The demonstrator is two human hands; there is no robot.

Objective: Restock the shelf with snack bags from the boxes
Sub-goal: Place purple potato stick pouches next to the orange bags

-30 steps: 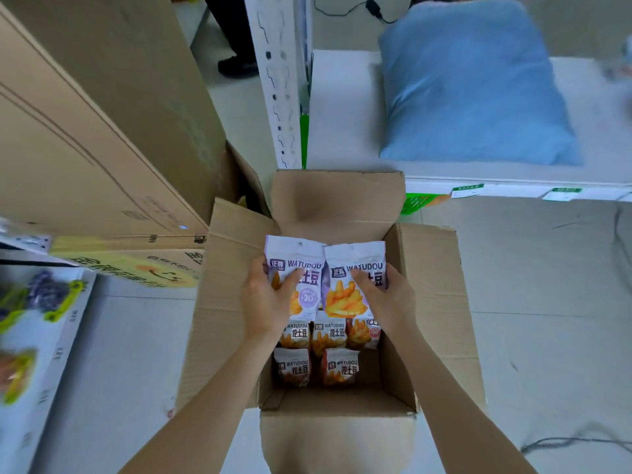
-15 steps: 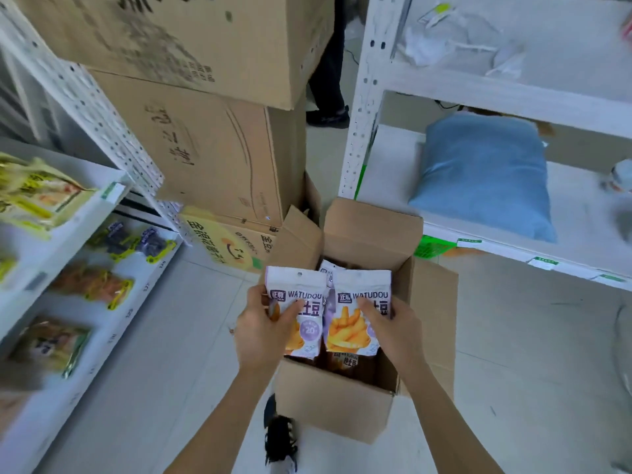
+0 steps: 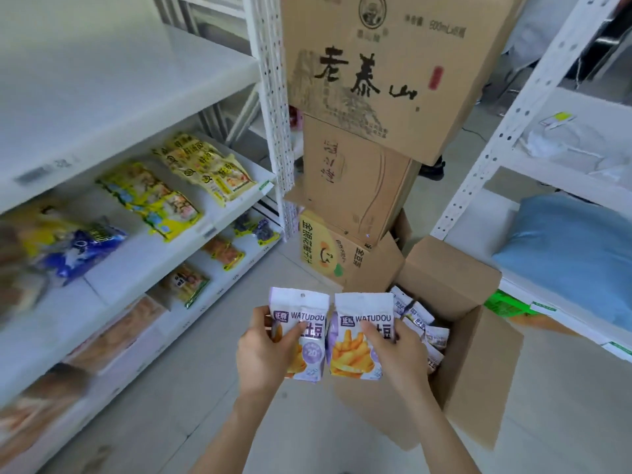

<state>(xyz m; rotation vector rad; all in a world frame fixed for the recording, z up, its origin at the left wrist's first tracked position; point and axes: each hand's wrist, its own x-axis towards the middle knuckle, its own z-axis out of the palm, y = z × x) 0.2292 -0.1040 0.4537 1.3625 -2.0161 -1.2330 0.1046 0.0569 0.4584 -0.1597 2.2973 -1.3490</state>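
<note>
Head view shows you holding one snack bag in each of your hands, out in front of you and above the floor (image 3: 205,388), between the open box (image 3: 478,354) on your right and the shelf (image 3: 116,265) on your left. Your left hand (image 3: 263,350) grasps the left bag (image 3: 304,323) with the thumb laid across its printed face and the fingers curled behind. Your right hand (image 3: 393,350) grasps the right bag (image 3: 362,333) the same way. Both bags stand upright, side by side, their edges touching or nearly so, labels toward you. That hold looks chosen so you can see which end is up and set each one down face-out without regripping. The spare bags (image 3: 420,323) stand packed on edge inside the box, whose flaps are folded open, so another pair is within easy reach. Yellow packets (image 3: 205,165) lie flat in overlapping rows on a middle tier of the shelf, with other packs on the tiers below, which suggests these two should go down flat as well. I cannot tell which tier is meant for them. Stacked cartons (image 3: 369,63) stand beyond the box, against the shelf's upright. A blue cushion (image 3: 574,254) lies on the rack to your right. The restock seems to be early on, judging by how full the box looks.
</note>
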